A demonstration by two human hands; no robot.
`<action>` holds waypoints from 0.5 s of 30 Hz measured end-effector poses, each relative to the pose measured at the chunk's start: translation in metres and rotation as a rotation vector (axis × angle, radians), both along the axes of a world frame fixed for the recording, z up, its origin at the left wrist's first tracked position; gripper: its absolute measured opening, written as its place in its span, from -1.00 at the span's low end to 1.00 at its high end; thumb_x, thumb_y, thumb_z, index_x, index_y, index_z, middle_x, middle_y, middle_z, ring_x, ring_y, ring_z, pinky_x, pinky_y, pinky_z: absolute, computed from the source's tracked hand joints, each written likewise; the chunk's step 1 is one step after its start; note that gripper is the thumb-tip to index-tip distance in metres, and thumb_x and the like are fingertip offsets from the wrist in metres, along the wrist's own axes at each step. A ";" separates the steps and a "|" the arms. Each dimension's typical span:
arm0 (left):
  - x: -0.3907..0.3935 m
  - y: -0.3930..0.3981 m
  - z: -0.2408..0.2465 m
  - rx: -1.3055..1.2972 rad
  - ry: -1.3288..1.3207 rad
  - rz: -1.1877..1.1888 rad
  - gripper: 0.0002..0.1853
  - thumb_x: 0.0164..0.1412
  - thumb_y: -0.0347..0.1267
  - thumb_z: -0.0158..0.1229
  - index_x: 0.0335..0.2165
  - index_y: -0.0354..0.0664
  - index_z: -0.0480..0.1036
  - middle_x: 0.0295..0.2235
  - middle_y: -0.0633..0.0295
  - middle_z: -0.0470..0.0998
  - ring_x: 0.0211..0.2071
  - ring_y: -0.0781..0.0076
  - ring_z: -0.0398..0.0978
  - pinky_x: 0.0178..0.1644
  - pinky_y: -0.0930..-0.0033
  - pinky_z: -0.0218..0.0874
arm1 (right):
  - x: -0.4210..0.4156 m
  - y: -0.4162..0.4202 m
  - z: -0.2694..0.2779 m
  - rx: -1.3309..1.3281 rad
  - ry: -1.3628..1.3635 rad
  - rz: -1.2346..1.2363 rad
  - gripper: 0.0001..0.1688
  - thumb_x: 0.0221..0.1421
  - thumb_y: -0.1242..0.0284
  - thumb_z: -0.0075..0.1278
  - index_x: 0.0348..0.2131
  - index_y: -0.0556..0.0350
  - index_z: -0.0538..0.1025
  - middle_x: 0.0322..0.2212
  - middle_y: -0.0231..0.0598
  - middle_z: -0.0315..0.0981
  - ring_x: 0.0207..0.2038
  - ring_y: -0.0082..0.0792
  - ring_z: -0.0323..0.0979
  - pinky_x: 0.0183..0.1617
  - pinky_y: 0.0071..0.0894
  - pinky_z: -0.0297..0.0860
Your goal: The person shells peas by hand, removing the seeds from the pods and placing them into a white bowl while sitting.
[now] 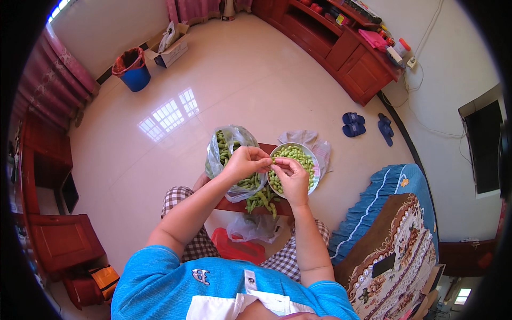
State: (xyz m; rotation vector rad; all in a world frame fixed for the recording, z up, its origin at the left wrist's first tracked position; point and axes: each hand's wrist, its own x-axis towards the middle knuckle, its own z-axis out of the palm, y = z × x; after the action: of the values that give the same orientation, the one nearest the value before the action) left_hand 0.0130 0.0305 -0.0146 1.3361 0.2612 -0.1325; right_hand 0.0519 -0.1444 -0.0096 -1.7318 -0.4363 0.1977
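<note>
Between the fingertips of both hands is a small green edamame pod (pixel 273 161), mostly hidden by the fingers. My left hand (pixel 249 162) pinches it from the left, above a clear plastic bag (pixel 212 158) full of green pods. From the right, my right hand (pixel 294 178) pinches it over the near left part of a white bowl (pixel 316 182). Shelled green beans (pixel 294 152) fill much of the bowl. Loose pods (pixel 262 200) lie between bag and bowl on a red wooden stool (pixel 285 208).
A checked cloth (pixel 324 150) lies partly under the bowl. Below the stool are a pale plastic bag (pixel 252 228) and a red plastic item (pixel 236 246). A covered sofa (pixel 384 240) with a phone (pixel 383 265) stands at right. Blue slippers (pixel 353 124) and a lined bin (pixel 136 78) stand farther off.
</note>
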 end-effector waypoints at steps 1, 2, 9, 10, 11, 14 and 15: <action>0.000 0.000 0.001 0.024 0.000 -0.005 -0.77 0.14 -0.41 0.25 -0.31 -0.43 0.50 -0.43 0.14 0.60 -0.41 0.49 0.58 -0.31 0.50 0.46 | 0.001 0.000 -0.002 0.014 0.009 -0.002 -0.85 0.02 0.64 0.15 -0.32 0.32 0.54 -0.28 -0.26 0.51 -0.27 -0.54 0.51 -0.18 -0.59 0.48; 0.001 0.000 0.002 0.048 0.000 -0.011 -0.76 0.13 -0.40 0.25 -0.31 -0.43 0.50 -0.44 0.14 0.60 -0.42 0.50 0.58 -0.32 0.51 0.45 | 0.002 -0.001 -0.006 0.017 0.001 0.010 -0.85 0.02 0.64 0.15 -0.33 0.32 0.53 -0.29 -0.25 0.51 -0.28 -0.53 0.52 -0.18 -0.57 0.48; 0.001 0.005 0.010 0.136 0.037 -0.104 -0.70 0.08 -0.34 0.32 -0.32 -0.40 0.50 -0.45 0.17 0.60 -0.43 0.51 0.57 -0.32 0.52 0.41 | 0.006 -0.012 -0.009 0.076 0.241 0.139 -0.79 0.04 0.62 0.14 -0.26 0.29 0.48 -0.26 -0.26 0.49 -0.23 -0.50 0.51 -0.10 -0.54 0.45; 0.001 0.005 0.010 0.122 0.047 -0.113 -0.71 0.08 -0.35 0.32 -0.33 -0.39 0.50 -0.45 0.18 0.60 -0.42 0.51 0.57 -0.31 0.52 0.42 | 0.007 -0.013 -0.011 0.101 0.246 0.149 -0.79 0.04 0.61 0.15 -0.26 0.29 0.48 -0.25 -0.25 0.49 -0.21 -0.50 0.50 -0.10 -0.54 0.45; 0.001 0.004 0.009 0.090 0.048 -0.113 -0.71 0.08 -0.35 0.32 -0.33 -0.39 0.50 -0.44 0.18 0.60 -0.42 0.51 0.57 -0.31 0.52 0.42 | 0.007 -0.015 -0.012 0.125 0.250 0.158 -0.79 0.04 0.61 0.15 -0.27 0.28 0.47 -0.24 -0.24 0.49 -0.20 -0.50 0.49 -0.09 -0.54 0.45; 0.001 0.004 0.010 0.027 0.046 -0.103 -0.73 0.08 -0.36 0.32 -0.34 -0.38 0.50 -0.45 0.18 0.60 -0.42 0.52 0.57 -0.31 0.52 0.42 | 0.007 -0.017 -0.011 0.188 0.308 0.132 -0.80 0.05 0.62 0.14 -0.28 0.26 0.45 -0.22 -0.23 0.49 -0.18 -0.50 0.48 -0.04 -0.51 0.43; 0.002 0.004 0.013 0.025 0.044 -0.097 -0.74 0.07 -0.37 0.32 -0.36 -0.39 0.50 -0.47 0.18 0.59 -0.43 0.52 0.57 -0.32 0.53 0.42 | 0.008 -0.018 -0.011 0.211 0.328 0.118 -0.80 0.05 0.62 0.13 -0.29 0.26 0.44 -0.22 -0.22 0.49 -0.18 -0.51 0.48 -0.04 -0.51 0.43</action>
State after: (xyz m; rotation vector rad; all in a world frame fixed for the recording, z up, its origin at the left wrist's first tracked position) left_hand 0.0154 0.0346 -0.0020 1.3721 0.2364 -0.2411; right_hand 0.0600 -0.1628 -0.0205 -1.4355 -0.3047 0.4958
